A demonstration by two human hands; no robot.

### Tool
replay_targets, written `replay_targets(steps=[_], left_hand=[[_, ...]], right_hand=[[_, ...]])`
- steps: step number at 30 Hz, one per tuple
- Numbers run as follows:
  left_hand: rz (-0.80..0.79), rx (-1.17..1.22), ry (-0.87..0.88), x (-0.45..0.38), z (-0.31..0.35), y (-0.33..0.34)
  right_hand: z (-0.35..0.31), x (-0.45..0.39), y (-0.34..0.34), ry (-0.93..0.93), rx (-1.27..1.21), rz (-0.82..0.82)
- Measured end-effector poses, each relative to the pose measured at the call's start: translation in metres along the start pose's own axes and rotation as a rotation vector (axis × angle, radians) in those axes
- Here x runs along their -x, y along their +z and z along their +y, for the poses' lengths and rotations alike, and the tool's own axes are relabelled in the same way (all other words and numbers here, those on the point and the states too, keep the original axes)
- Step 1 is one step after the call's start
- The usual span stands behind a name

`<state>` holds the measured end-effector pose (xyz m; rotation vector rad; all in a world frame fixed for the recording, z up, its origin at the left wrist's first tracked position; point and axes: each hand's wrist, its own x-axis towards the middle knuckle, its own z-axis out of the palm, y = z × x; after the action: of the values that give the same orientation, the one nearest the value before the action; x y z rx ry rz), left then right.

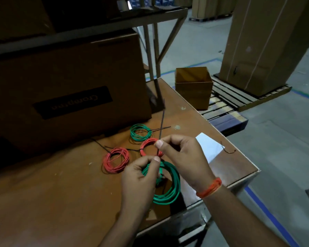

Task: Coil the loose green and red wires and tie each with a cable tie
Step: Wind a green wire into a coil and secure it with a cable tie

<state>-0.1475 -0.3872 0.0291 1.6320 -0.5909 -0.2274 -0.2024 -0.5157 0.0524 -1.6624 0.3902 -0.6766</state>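
So the surface [52,202] is a worn brown board. Sitting on it: a big cardboard box [64,90] at the back, a small green coil [141,134], two red coils [116,160] [146,145] with black ties, and a white sheet [210,148] near the right edge.

Both hands pinch a black cable tie [161,129] over a green coil [169,184]: left hand [141,177] low, right hand [182,155] above. Tied coils lie beyond on the table [52,184].
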Motion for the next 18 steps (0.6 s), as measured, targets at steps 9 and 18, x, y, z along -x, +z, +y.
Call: replay_targets(steps=[9,18], left_hand=[[0.622,0.236,-0.194,0.020,-0.029,-0.073],[0.148,-0.475,-0.336,0.013,-0.091,-0.127]], right_hand=[[0.005,0.031,0.078,-0.005,0.312,-0.231],[0.037,0.032,0.140,0.050,0.787,-0.184]])
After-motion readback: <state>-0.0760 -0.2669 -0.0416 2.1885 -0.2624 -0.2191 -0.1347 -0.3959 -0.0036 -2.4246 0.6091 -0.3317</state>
